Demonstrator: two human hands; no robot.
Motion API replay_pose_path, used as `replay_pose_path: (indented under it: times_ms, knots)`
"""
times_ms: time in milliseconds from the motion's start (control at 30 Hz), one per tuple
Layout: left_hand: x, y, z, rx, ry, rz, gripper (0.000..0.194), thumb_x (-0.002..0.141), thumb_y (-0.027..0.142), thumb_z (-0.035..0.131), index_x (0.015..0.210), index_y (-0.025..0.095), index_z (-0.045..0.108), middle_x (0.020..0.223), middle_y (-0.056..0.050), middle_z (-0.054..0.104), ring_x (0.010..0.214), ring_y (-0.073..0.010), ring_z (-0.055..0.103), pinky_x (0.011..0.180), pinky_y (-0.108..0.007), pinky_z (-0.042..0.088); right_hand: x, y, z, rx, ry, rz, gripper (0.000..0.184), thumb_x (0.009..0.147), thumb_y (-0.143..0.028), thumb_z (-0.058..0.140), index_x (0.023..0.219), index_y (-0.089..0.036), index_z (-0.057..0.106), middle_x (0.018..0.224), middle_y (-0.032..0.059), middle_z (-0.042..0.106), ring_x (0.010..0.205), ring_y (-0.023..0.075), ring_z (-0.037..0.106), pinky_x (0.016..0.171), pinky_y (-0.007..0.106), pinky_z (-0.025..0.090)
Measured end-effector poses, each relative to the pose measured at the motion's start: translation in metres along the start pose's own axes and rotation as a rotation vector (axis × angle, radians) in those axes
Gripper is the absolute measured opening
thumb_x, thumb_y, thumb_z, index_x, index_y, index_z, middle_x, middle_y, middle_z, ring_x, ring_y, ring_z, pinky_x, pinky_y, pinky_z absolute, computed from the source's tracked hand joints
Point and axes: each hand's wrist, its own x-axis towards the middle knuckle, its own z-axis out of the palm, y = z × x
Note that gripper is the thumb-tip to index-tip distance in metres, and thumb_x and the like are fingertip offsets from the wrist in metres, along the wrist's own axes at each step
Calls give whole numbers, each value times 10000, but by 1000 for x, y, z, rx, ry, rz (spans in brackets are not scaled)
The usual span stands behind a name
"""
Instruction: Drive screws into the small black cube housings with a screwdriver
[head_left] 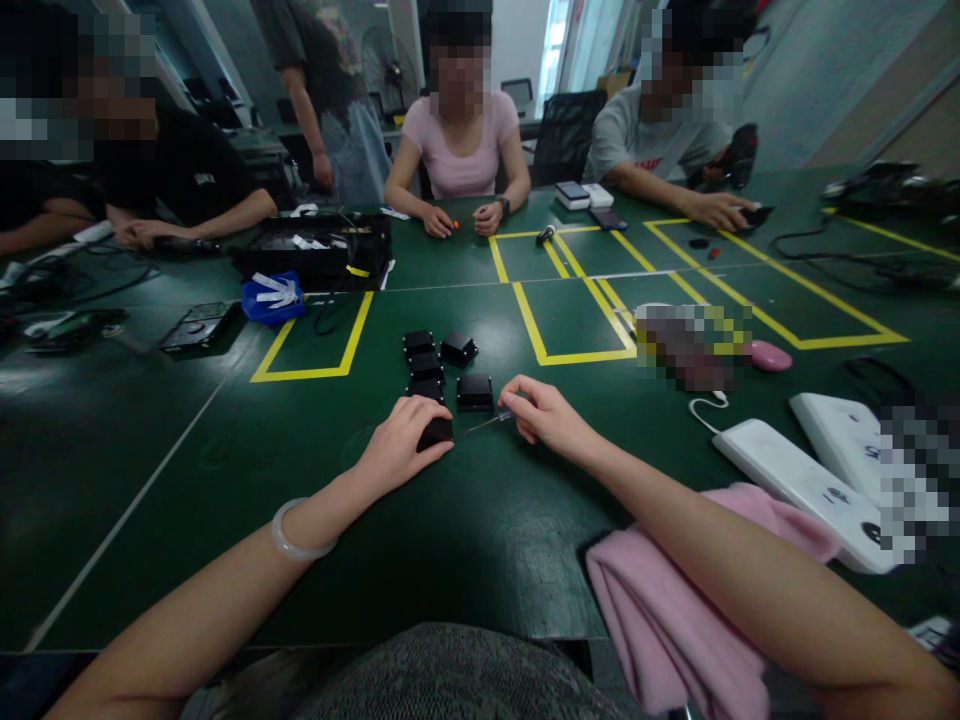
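Note:
My left hand [399, 440] is closed round a small black box [436, 432] and holds it down on the green table. Between the fingertips of my right hand [546, 412] is a thin tool with a clear handle [503, 415], which looks like a small screwdriver. Its narrow shaft points left, with the tip close to the box's right side; I cannot tell whether they touch. Just beyond my hands stand several similar black boxes, among them one [475, 391] in front of my right fingers and a tilted one [459, 348] behind it.
Yellow tape outlines mark the green table [360, 570]. A pink cloth [660, 610] lies under my right forearm, beside white devices [802, 490]. Farther off are a pink mouse [769, 355], a blue bag [274, 298] and a black tray [315, 250]. Several people are across the table.

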Motion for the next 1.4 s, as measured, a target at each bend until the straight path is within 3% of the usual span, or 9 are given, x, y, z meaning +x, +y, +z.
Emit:
replay_pose_path:
  times_ms: [533,733,933,1167,1400]
  knots:
    - [0,0,0,8,-4,-10,268,902,279,644,1149,219,559,1161,-85,610,1112,-281,552,925,-458,510,0,-3,0,1,6,-19,200,893,-392,547,908,-205,475,449,-113,437,382,89,425,422,198,310]
    - [0,1,0,-1,-5,-16,266,896,275,649,1143,226,567,1153,-78,613,1107,-279,556,930,-454,505,-1,-3,0,-14,-18,15,269,920,-441,505,812,-195,500,438,-101,407,368,78,408,412,198,291]
    - [0,0,1,11,10,0,269,893,275,656,1140,221,563,1144,-79,613,1098,-277,556,917,-443,506,0,0,-1,8,-4,-16,215,900,-409,553,913,-209,473,448,-117,427,381,89,424,419,197,314]
    - [0,0,0,-2,0,-3,275,893,270,660,1143,217,559,1156,-84,609,1106,-279,553,915,-446,509,-1,-3,-1,-32,-5,27,240,922,-419,503,831,-196,499,428,-102,414,371,84,415,420,197,296]
    - [-1,-1,0,5,1,3,278,902,271,656,1154,211,555,1159,-86,606,1107,-277,548,913,-444,509,-1,-3,0,5,3,-10,207,896,-400,549,905,-207,477,459,-111,441,385,87,427,425,200,314]
